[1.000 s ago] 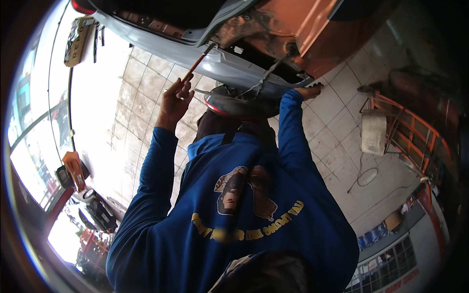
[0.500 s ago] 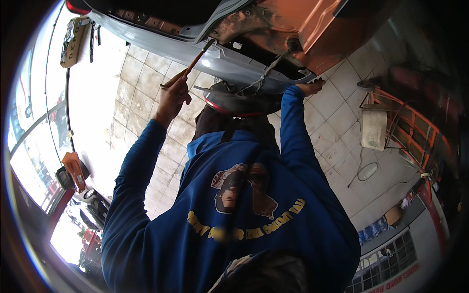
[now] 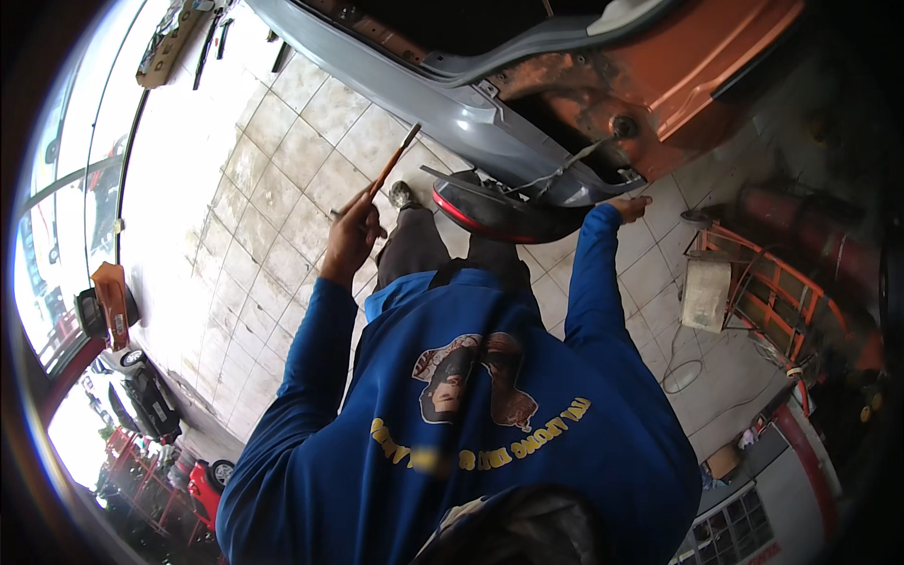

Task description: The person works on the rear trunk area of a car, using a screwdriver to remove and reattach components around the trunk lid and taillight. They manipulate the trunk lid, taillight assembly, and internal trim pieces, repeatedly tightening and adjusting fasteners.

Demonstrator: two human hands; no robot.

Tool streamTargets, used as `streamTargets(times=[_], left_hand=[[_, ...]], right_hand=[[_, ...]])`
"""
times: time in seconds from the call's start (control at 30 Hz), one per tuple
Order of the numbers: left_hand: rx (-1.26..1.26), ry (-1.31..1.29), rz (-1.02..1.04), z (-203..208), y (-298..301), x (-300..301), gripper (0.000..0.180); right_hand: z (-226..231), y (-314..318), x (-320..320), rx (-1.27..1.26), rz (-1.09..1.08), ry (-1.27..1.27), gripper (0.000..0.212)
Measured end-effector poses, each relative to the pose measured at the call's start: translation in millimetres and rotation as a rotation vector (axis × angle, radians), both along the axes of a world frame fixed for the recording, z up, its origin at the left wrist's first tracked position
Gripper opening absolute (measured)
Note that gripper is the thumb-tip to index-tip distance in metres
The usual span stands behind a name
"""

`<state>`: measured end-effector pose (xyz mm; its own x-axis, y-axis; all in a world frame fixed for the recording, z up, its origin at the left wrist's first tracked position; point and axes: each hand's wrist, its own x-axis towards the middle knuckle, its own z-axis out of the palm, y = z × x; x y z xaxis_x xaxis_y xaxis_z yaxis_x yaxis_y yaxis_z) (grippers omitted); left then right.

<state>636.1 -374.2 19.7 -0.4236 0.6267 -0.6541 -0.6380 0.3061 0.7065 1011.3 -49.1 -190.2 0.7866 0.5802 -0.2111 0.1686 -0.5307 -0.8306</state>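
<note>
My left hand [image 3: 354,235] is closed round a slim tool with an orange handle [image 3: 388,169] and a flat dark tip. The tip is over the floor, apart from the car. My right hand [image 3: 629,208] is at the corner of the silver-grey bumper [image 3: 461,118], fingers curled; whether they grip the bumper or something small I cannot tell. Between my hands, a dark tail light [image 3: 513,212] with a red edge sits in front of the bumper. A wiring harness [image 3: 565,172] runs from the orange car body [image 3: 650,80] down toward it.
An orange metal frame [image 3: 777,282] with a pale block [image 3: 704,294] stands at right, a thin cable [image 3: 683,375] on the tiled floor [image 3: 292,141] beside it. An orange part [image 3: 113,301] is at far left. A box [image 3: 169,42] lies at upper left.
The tool's tip has come away from the car's edge and is over the floor. The view has shifted, with the car farther right. My right hand stays by the bumper corner.
</note>
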Motion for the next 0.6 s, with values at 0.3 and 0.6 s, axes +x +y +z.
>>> streamTargets(times=[0.3, 0.6], left_hand=[[-0.821, 0.133, 0.314, -157.5, -352.4, -84.4, 0.042], [-0.924, -0.191, 0.359, -194.2, -509.9, -133.0, 0.038]], right_hand=[[48.3, -150.3, -106.4, 0.244, 0.592, -0.384, 0.047], [51.8, -221.8, -344.2, 0.066, 1.135, -0.012, 0.036]])
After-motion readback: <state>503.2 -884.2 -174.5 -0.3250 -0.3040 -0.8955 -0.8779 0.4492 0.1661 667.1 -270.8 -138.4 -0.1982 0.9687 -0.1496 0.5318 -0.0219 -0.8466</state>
